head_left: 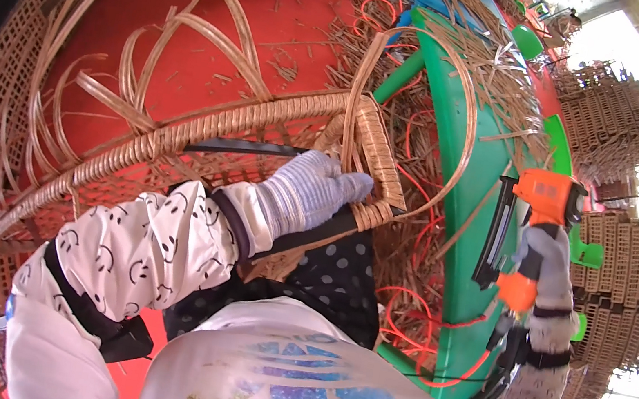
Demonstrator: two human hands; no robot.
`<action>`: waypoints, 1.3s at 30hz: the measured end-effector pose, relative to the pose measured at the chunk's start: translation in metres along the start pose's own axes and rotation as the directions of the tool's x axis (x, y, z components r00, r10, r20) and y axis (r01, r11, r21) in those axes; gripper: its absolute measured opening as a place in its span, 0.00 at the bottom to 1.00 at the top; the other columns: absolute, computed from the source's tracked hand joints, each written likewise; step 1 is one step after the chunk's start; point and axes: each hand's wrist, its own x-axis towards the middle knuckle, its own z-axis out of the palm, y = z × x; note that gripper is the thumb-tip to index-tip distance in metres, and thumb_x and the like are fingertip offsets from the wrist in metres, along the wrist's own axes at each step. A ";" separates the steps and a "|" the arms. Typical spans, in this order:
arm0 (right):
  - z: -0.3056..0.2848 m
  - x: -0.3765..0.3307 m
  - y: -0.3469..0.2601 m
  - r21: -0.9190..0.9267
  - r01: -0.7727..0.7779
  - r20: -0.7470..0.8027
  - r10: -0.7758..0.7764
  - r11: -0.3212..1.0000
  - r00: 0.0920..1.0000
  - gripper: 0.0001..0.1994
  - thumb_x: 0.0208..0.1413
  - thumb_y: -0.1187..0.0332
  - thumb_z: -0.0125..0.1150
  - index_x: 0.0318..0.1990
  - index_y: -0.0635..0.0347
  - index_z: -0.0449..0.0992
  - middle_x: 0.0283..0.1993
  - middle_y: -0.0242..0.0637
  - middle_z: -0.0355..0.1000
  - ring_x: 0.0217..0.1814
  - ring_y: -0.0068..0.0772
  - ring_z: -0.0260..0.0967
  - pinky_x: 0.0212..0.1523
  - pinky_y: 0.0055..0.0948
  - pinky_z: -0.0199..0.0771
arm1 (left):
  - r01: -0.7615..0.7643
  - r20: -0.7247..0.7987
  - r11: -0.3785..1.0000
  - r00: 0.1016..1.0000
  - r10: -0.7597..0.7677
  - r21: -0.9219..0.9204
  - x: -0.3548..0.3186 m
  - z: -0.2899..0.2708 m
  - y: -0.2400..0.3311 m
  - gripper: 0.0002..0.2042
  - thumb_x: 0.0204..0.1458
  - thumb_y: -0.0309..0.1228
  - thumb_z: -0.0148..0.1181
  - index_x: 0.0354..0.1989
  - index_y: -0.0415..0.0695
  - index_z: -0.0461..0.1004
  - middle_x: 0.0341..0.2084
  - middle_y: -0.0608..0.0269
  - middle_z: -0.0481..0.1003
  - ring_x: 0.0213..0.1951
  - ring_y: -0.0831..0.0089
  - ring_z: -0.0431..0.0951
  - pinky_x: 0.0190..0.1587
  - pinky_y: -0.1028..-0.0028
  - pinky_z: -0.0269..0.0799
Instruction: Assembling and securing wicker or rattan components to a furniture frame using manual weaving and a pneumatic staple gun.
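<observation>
A large woven wicker frame (225, 115), wrapped in brown strips, lies across my lap with its squared corner toward the right. At that corner my left hand (310, 194), in a striped knit glove, is closed on a rattan strip (367, 66) that loops up and round to the right. The exact spot of the pinch is partly hidden by the fingers. Off to the right, my right hand (549, 254), gloved too, grips an orange and black staple gun (548, 192) by its handle. The gun is held over the edge of the green table, apart from the frame.
Long loose strips (139, 82) stick up from the frame's far side. A green table (452, 112) with cut strips stands at my right. Red hose (466, 378) runs along it. Strip scraps (400, 269) cover the floor beside me; stacked wicker panels (628, 262) stand farther right.
</observation>
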 end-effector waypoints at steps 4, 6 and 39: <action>0.014 -0.082 -0.054 -0.110 -0.042 0.113 0.055 0.993 0.992 0.13 0.38 0.74 0.58 0.36 0.62 0.69 0.24 0.33 0.67 0.23 0.25 0.66 0.25 0.25 0.68 | -0.020 0.027 0.992 0.999 0.017 0.124 0.001 -0.003 0.003 0.21 0.55 0.44 0.46 0.29 0.36 0.74 0.18 0.47 0.72 0.23 0.59 0.73 0.31 0.68 0.68; 0.029 -0.103 -0.066 -0.214 -0.039 0.145 0.072 0.976 0.987 0.13 0.37 0.77 0.58 0.36 0.61 0.69 0.27 0.33 0.69 0.25 0.26 0.66 0.26 0.25 0.68 | -0.060 0.035 0.982 0.998 0.055 0.180 -0.001 -0.005 0.006 0.21 0.55 0.44 0.46 0.28 0.36 0.74 0.18 0.48 0.71 0.23 0.59 0.73 0.32 0.68 0.68; 0.123 -0.069 -0.152 -0.526 0.067 0.464 0.220 0.848 0.858 0.14 0.36 0.77 0.60 0.35 0.58 0.71 0.31 0.30 0.69 0.35 0.27 0.67 0.36 0.30 0.69 | -0.025 -0.098 0.997 0.995 0.032 0.078 -0.008 -0.007 0.011 0.23 0.52 0.45 0.51 0.19 0.34 0.72 0.09 0.57 0.64 0.15 0.72 0.62 0.24 0.66 0.64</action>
